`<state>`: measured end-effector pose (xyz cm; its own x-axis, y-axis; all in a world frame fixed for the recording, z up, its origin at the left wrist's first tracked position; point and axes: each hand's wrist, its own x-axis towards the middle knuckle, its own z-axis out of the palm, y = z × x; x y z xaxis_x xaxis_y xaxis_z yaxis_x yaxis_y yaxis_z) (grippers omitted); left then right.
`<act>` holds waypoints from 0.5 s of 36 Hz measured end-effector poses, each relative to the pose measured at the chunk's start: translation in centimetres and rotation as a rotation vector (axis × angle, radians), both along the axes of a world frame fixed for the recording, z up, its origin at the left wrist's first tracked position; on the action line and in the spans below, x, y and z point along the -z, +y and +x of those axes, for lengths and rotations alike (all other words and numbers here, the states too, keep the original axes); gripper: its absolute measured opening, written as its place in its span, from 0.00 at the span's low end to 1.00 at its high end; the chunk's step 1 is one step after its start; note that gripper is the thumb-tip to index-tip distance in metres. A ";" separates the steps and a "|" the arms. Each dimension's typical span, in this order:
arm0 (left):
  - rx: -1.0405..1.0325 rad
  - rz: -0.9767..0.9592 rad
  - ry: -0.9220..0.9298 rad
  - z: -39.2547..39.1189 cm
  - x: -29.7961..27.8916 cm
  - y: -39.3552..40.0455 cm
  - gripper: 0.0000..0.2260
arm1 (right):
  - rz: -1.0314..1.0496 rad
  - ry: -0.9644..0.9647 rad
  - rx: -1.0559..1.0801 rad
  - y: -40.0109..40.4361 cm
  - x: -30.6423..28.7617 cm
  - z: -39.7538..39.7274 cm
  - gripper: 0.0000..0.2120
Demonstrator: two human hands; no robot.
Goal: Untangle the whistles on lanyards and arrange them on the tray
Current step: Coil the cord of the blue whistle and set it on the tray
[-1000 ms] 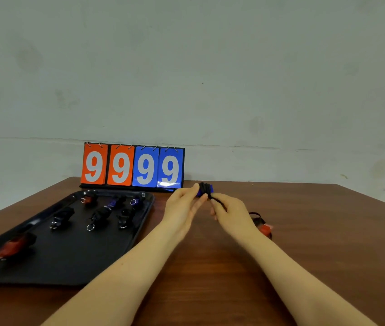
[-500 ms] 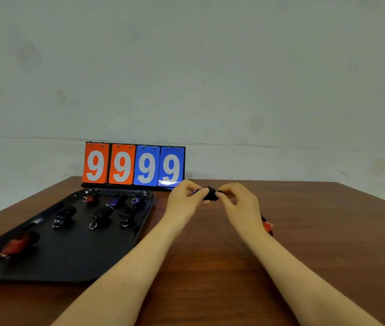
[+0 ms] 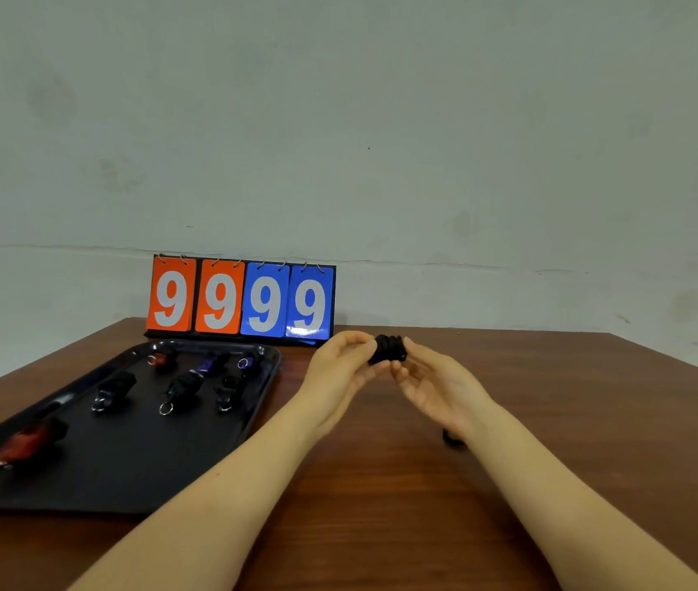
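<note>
both hands are up off the tabletop [image 3: 381,526] with one whistle bundle [image 3: 389,350] pinched between them. the left hand [image 3: 340,368] has thumb and fingers curled onto its left end, and the right hand [image 3: 436,377] touches the right end with its fingertips, palm turned up and fingers only loosely bent, so i'd call that more a steadying touch than a real grip. the bundle is a black whistle with its black lanyard wound round it in tight coils, long axis running roughly left to right, hand to hand. the black tray [image 3: 134,475] lies off to the left and a bit nearer than the hands, so the left hand is the closer one for setting it down, i'd guess. seven or so wrapped whistles already sit on it, black, blue and red. something small and dark [image 3: 451,437] peeks out under the right wrist, can't tell what. flip scoreboard [image 3: 240,298] stands beyond the tray.
</note>
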<state>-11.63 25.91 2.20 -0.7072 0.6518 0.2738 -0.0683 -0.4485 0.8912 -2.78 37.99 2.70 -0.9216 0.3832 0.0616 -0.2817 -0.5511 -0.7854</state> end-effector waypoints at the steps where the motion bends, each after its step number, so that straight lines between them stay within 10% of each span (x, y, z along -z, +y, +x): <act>1: 0.030 0.024 -0.027 0.0 0.0 0.0 0.05 | -0.034 0.006 -0.016 0.0 0.0 0.0 0.11; 18: -0.068 -0.066 0.044 0.1 -0.1 0.1 0.08 | 0.738 -0.091 0.342 -1.4 0.7 -0.6 0.09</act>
<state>-11.52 26.06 2.32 -0.7389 0.6202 0.2633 0.0001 -0.3906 0.9206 -3.43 36.59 1.96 -0.7748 0.5339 0.3386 -0.2581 0.2217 -0.9403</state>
